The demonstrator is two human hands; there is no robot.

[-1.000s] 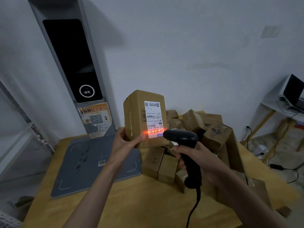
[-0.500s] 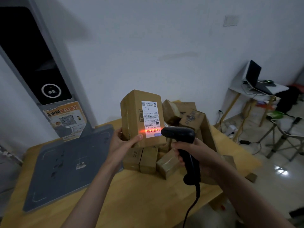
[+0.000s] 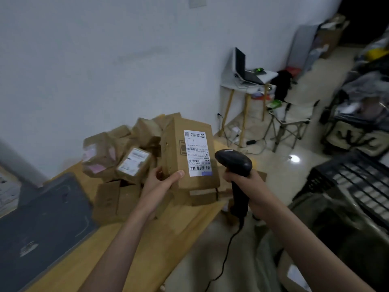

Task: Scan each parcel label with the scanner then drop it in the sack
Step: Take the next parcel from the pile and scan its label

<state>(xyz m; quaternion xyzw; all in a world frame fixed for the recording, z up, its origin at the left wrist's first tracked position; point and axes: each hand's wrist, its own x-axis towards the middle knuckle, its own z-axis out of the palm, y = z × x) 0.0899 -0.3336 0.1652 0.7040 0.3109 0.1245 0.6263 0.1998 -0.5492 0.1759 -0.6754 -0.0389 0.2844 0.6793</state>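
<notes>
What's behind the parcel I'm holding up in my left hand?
Behind the held parcel, gripped by the left hand, a pile of brown boxes sits on the wooden table. The parcel hides the pile's right part.

**Person's arms: bare, nothing worn**

Two forearms enter from the bottom edge. No sleeves, gloves, watch or rings visible on either. Left hand (image 3: pixel 160 182): thumbnail short and plain. Right hand (image 3: pixel 242 182): knuckles in view, no markings. Dim light; fine detail not readable.
</notes>
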